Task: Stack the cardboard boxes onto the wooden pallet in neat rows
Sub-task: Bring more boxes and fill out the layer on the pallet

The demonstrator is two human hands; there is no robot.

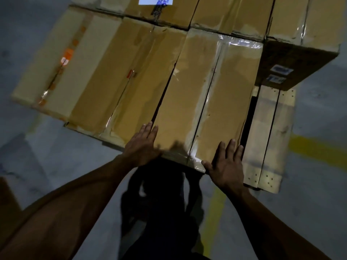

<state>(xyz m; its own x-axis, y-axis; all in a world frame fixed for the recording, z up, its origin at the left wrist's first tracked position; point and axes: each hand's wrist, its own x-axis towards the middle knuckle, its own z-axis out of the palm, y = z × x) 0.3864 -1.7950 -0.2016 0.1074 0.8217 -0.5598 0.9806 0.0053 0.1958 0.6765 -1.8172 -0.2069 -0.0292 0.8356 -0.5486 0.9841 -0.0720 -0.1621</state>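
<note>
Pressing flat with fingers straight, the left hand [141, 145] and right hand [226, 166] rest on the near edge of a taped cardboard box [202, 102] atop the wooden pallet [268, 139], beside neighbouring boxes [97, 72].

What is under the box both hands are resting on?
Nothing under the box shows; its own top hides that. Bare pallet slats appear only to its right, so what it rests on is not visible.

Taped cardboard boxes [202, 102] on wooden pallet [270, 147]
</note>
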